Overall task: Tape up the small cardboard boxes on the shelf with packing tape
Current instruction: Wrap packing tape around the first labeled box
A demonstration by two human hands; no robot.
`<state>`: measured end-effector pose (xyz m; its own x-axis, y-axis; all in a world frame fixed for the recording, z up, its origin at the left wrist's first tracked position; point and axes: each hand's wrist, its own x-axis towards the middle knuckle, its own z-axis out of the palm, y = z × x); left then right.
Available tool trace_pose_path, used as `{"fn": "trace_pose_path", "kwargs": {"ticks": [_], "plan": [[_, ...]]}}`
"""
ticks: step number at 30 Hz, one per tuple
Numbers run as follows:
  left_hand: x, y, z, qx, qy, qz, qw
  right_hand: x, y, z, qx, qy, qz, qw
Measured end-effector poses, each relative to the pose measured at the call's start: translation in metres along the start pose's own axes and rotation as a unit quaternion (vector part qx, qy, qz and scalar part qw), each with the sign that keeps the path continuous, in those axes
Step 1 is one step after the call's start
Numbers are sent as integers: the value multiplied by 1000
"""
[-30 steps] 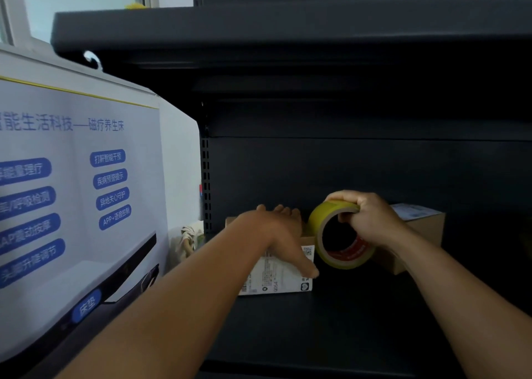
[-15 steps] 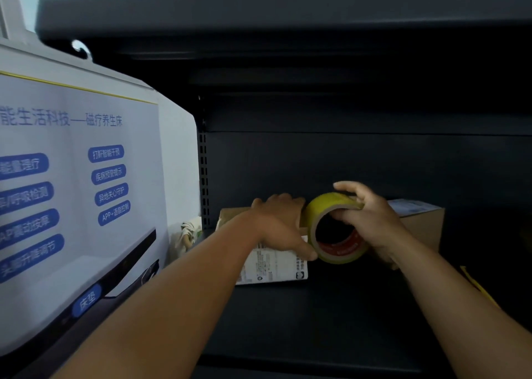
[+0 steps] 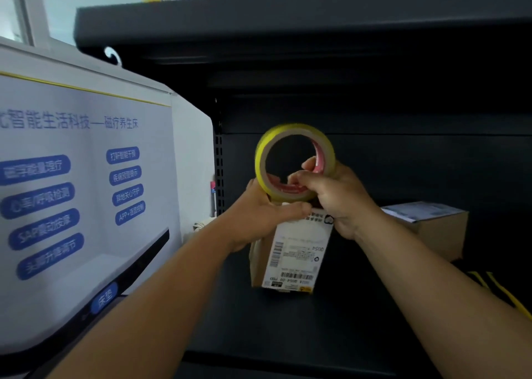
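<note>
A small cardboard box with a white shipping label hangs upended above the dark shelf. My left hand grips its top left end, thumb across the upper edge. A yellow roll of packing tape stands upright on top of the box. My right hand grips the roll at its lower right, fingers hooked through the core. A second cardboard box with a label on top sits on the shelf at the right.
A large white display board with blue printed buttons stands close on the left. The dark upper shelf overhangs above. Yellow straps lie on the shelf at the right edge. A coiled white cord lies between board and shelf post.
The labelled box has been lifted off the shelf and turned on end by my left hand. My right hand has raised the tape roll above the box.
</note>
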<state>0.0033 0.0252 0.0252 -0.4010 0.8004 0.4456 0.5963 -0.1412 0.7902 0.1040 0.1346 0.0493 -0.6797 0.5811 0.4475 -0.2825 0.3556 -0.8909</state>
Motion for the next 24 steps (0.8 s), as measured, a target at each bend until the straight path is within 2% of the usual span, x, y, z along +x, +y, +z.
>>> {"fn": "trace_pose_path", "kwargs": {"ticks": [4,7,11,13,17,21,24], "plan": [[-12,-11,-14,28,15,-76,997,6,-7,-10,83,4,20,996],[-20,-11,-19,37,20,-85,995,14,-6,-25,102,35,18,994],[-25,-15,-30,30,14,-90,995,19,-4,-50,28,110,15,993],[-25,-17,-35,49,4,-90,995,15,1,-61,-28,108,8,994],[-23,-15,-39,77,-26,-97,992,5,20,-61,-62,81,22,995],[-21,-6,-45,209,-66,-111,969,0,34,-53,-138,65,5,988],[-13,11,-48,338,-133,-106,926,-1,31,-53,-179,55,-10,982]]}}
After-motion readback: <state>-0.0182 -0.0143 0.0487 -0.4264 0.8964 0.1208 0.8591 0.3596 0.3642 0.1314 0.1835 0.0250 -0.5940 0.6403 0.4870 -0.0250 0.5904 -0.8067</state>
